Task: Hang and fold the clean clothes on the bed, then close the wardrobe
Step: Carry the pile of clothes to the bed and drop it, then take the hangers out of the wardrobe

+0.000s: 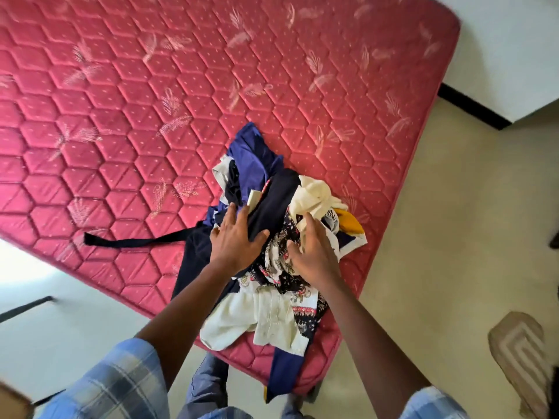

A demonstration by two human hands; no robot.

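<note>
We are reaching into the pile of clothes (272,237) at the mattress (151,116) corner: left hand (236,240) spread flat on a dark garment (272,204), right hand (311,252) open on patterned cloth (281,246). Nothing is looking folded or hung yet; the wardrobe is not showing.

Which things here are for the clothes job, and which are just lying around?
For the job: clothes pile, white shirt, dark strap, mattress, left hand, right hand.

Just lying around: floor mat, floor.
</note>
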